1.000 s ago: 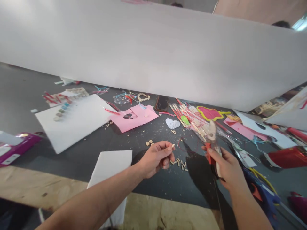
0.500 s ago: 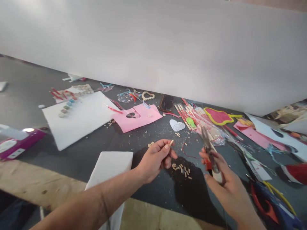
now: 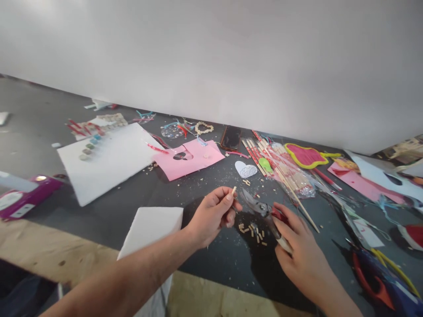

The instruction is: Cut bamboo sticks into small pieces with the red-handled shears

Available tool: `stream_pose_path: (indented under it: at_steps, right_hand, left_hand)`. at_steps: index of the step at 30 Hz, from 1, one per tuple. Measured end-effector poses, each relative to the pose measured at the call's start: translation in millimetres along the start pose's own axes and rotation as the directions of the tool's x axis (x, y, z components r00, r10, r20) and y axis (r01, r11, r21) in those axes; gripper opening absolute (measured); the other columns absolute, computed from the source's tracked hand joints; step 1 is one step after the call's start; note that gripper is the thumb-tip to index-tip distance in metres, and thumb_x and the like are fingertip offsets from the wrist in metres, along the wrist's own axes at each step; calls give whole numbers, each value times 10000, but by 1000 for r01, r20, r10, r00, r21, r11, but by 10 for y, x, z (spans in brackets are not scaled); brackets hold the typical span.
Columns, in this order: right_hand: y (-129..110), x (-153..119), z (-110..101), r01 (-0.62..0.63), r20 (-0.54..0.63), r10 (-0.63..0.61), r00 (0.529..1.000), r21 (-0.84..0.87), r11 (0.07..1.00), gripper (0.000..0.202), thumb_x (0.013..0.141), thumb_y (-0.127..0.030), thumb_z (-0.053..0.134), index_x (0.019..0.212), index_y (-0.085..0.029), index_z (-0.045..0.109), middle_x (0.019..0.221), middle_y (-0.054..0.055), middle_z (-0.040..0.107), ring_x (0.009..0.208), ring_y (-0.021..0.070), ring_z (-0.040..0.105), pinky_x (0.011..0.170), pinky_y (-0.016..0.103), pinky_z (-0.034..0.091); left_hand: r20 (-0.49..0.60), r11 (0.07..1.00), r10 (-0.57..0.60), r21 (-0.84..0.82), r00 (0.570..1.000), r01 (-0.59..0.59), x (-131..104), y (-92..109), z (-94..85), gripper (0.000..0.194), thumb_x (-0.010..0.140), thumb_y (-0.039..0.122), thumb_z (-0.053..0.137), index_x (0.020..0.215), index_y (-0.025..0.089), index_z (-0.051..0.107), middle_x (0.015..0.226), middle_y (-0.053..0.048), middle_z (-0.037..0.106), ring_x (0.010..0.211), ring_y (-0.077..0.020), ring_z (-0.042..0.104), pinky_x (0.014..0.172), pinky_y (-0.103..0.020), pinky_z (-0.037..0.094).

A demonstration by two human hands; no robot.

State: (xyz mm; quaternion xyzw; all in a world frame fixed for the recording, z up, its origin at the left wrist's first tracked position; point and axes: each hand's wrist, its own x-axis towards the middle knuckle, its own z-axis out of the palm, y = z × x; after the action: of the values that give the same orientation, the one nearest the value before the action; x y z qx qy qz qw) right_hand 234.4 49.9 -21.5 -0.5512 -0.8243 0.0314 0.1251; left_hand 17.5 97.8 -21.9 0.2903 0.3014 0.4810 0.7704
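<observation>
Partly hidden: the small stick (image 3: 234, 191), its lower end covered by the pinching fingers of the left hand (image 3: 213, 215).
Right hand (image 3: 299, 242): fingers wrapped around the pruning shears (image 3: 263, 208), covering part of the handles.
Cut off: purple device (image 3: 38, 198) at the left border; white block (image 3: 155, 223), partly under the left arm (image 3: 142, 268).
Open room: bare counter (image 3: 218, 264) from the cut pieces (image 3: 253, 232) to the pale front edge (image 3: 205, 290).

A short, pale stick (image 3: 234, 191) is held nearly upright, its tip leaning slightly right, just below the centre of the frame. To its right, hand pruners (image 3: 264, 209) with a grey metal head and red and whitish handles slant, blades pointing upper left, near the stick.
</observation>
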Motion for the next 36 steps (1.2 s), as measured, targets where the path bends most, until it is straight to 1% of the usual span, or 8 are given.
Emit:
stream_pose_path:
  at_steps: [6, 12, 16, 23, 27, 31, 36]
  right_hand:
    - [-48, 7, 7, 12, 22, -11, 1000, -37, 999, 494, 688, -65, 436, 1155, -218, 482, 1360, 89, 356, 1145, 274, 429, 917, 466, 418]
    - [-85, 13, -23, 4, 1, -4, 1000, -97, 995, 426, 697, -79, 450, 1097, -205, 526, 1339, 94, 378, 1112, 283, 442, 896, 475, 418]
    - [-73, 1, -25, 24, -5, -24, 1000, -97, 995, 431, 703, -84, 454, 1114, -188, 529, 1319, 110, 395, 1103, 278, 456, 894, 461, 421]
    - [-76, 13, -22, 13, 4, -13, 1000, -75, 997, 454, 694, -78, 461, 1125, -202, 529, 1304, 115, 412, 1091, 278, 477, 887, 461, 427]
    - [-87, 18, -32, 4, 3, -4, 1000, -75, 997, 450, 697, -85, 470, 1123, -215, 535, 1300, 113, 423, 1087, 286, 482, 882, 471, 430]
    - [-91, 17, -29, 20, -25, -23, 999, -81, 996, 398, 719, -105, 478, 1100, -194, 547, 1282, 120, 440, 1095, 293, 475, 894, 476, 423]
    - [-73, 17, -8, 64, -66, -66, 996, -32, 997, 313, 751, -113, 468, 1048, -182, 534, 1261, 116, 465, 1085, 263, 488, 907, 437, 422]
  left_hand:
    - [-8, 984, 33, 177, 999, -31, -3, -30, 16, 185, 849, 330, 528, 820, 155, 478, 685, 14, 562, 441, -30, 414, 425, -165, 317]
    - [45, 940, 55, 334, 997, -67, -16, -51, 1, 214, 858, 367, 489, 824, 156, 481, 702, 15, 557, 451, -35, 416, 433, -178, 329]
    - [69, 918, 51, 390, 996, -73, -26, -72, -9, 212, 870, 362, 463, 824, 155, 468, 724, 5, 559, 468, -38, 418, 449, -182, 330]
    - [105, 915, 47, 395, 993, -85, -41, -65, -14, 210, 873, 361, 456, 822, 158, 468, 725, 3, 542, 479, -41, 392, 464, -187, 311]
    - [89, 912, 45, 402, 995, -77, -44, -63, -5, 223, 863, 379, 469, 814, 162, 475, 725, 5, 539, 481, -45, 393, 468, -190, 313]
    - [72, 913, 28, 405, 997, -55, -43, -52, 5, 240, 853, 394, 481, 814, 158, 486, 719, 3, 545, 473, -44, 389, 461, -189, 302]
    - [74, 949, -4, 314, 997, -19, -47, -21, -13, 244, 827, 381, 534, 757, 152, 488, 638, 19, 530, 443, -36, 358, 448, -189, 253]
